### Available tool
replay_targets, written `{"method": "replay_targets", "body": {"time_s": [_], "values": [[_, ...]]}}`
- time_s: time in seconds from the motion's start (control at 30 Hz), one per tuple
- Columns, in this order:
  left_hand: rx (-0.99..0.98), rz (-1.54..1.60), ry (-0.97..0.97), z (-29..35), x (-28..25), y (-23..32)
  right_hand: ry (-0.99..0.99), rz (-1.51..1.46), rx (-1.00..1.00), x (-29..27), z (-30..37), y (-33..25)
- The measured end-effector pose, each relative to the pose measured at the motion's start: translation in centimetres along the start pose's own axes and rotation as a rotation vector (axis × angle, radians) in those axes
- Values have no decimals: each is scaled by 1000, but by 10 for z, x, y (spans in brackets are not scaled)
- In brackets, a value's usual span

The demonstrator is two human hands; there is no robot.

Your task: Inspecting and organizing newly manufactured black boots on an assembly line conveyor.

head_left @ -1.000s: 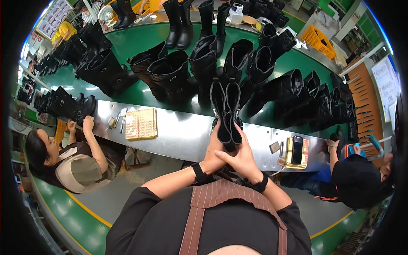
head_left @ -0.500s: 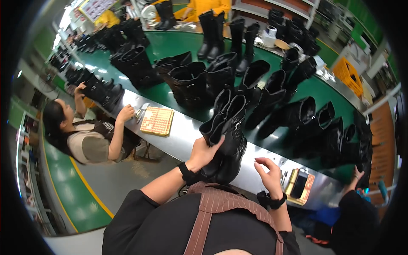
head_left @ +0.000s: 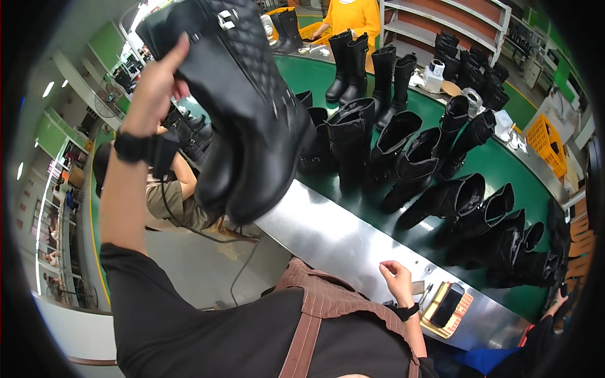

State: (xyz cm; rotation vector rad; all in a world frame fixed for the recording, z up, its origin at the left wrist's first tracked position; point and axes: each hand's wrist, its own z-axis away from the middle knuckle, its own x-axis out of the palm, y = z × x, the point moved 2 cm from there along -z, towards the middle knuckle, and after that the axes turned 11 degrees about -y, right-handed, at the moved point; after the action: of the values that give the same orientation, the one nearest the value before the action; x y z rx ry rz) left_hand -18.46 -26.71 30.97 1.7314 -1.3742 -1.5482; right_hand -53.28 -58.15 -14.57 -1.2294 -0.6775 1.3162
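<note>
Left hand (head_left: 154, 88): you grasp the black boots (head_left: 252, 138) up on the shafts, thumb pressed over the smooth leather; if that hold is uneven, one boot could slip free.
Black boots: raised in the air with their toes hanging down, covering part of your view of the steel strip's left end; a wide swing could knock the toes on its edge and scuff them.
Cable (head_left: 236, 241): it trails in a loop from near your wristband (head_left: 135, 148), past the boots; it could snag if you stretch that arm further.
Right hand (head_left: 397, 280): free of any hold that shows, fingers loosely curled, by the near edge of the steel strip (head_left: 321, 217); the boots' weight seems left to one arm, so they could tilt.
Phone (head_left: 449, 303): it lies on an orange-patterned pad (head_left: 465, 312) at the strip's near edge, just beside your right hand; a careless elbow could push it off.
Co-worker (head_left: 179, 198): seated beyond the toes, partly hidden by them; a blind swing could bump that person.
Standing boots (head_left: 350, 145): close together on the green worktop (head_left: 517, 173); a brush could topple several.
</note>
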Motion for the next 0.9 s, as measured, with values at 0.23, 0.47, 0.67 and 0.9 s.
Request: {"method": "replay_targets", "body": {"time_s": [0.23,0.47,0.67,0.9], "values": [[83,95,131,-187,-57,8,71,-10,70,26,-28,7],[58,-215,79,-370,28,-81,138,27,190,56,-57,6],[376,-1295,-36,-500,132,-223,84,-16,398,88,-83,27],[-17,-528,-265,-596,245,-412,-33,-265,520,106,-101,72]]}}
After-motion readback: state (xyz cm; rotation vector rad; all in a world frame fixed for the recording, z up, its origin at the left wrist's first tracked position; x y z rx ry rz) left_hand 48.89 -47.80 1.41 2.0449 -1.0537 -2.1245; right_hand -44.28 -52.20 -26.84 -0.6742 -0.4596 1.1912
